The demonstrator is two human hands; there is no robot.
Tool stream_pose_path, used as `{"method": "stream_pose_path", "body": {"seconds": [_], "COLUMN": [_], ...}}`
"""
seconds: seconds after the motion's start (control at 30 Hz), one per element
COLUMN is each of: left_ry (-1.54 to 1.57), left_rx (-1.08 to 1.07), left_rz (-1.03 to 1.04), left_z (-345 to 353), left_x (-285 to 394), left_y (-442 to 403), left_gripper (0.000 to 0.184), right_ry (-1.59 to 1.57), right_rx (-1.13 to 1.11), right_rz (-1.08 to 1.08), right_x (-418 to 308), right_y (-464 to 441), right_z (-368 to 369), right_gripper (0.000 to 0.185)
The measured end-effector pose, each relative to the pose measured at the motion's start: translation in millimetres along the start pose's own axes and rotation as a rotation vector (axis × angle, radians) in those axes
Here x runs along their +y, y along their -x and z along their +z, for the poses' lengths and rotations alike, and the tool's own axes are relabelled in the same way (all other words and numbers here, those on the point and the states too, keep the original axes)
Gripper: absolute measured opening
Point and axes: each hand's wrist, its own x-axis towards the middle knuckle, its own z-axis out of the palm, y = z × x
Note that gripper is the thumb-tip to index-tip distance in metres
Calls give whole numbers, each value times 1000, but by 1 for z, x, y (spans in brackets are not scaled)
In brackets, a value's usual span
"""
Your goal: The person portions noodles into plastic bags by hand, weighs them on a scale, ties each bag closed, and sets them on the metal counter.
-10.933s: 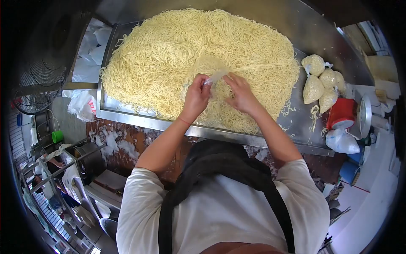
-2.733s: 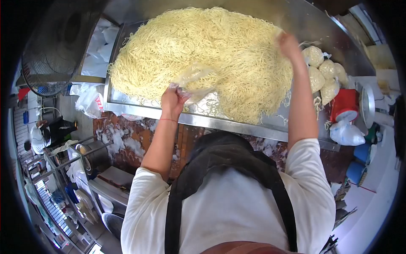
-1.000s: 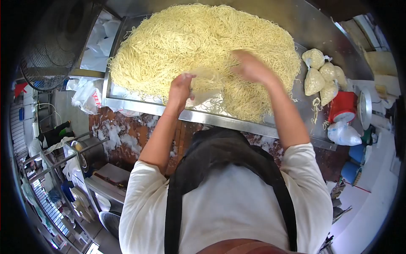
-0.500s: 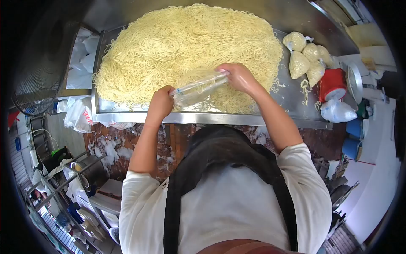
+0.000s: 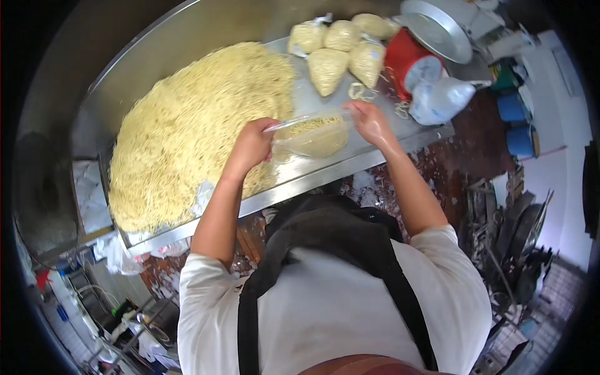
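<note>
Between my two hands hangs a clear plastic bag [image 5: 319, 142] with yellow noodles inside it. My left hand [image 5: 255, 145] grips its left top edge, fingers closed. At the opposite top corner my right hand [image 5: 370, 121] pinches the plastic. The bag is held over the steel tray [image 5: 300, 182], just right of a large loose heap of yellow noodles [image 5: 200, 125]. Several filled noodle bags [image 5: 328, 70] sit beyond my hands at the back of the tray.
A red scale [image 5: 403, 55] with a round metal pan [image 5: 437, 32] stands at the back right. Beside it lies a white plastic bag [image 5: 441, 100]. Stray noodles [image 5: 361, 92] lie on the tray. Blue containers [image 5: 520, 140] are farther right.
My view and body have turned right, toward the filled bags and scale. The held bag, flat and seemingly without noodles before, now sags with noodles in it. Both hands keep hold.
</note>
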Motion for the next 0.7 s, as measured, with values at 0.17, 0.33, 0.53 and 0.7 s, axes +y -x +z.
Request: {"method": "stream_pose_path", "body": {"seconds": [0.17,0.33,0.53,0.7], "left_ry": [5,7,-221,-422], "left_rx": [-3,171,167,74], "left_rz": [139,564,647,684], "left_z": [57,61,101,142], "left_x": [91,277,389,350], "left_y": [-65,-50,-86,-179], "left_gripper": [31,25,29,32], "right_ry": [-9,23,306,453], "right_rx": [222,562,714,926], "right_rz": [-165,-302,-419,-424], "right_x": [47,-54,-93,30], "right_y": [-25,-49,-48,-101], "right_z": [-81,-255,-378,-370], "right_gripper": [23,22,43,22]}}
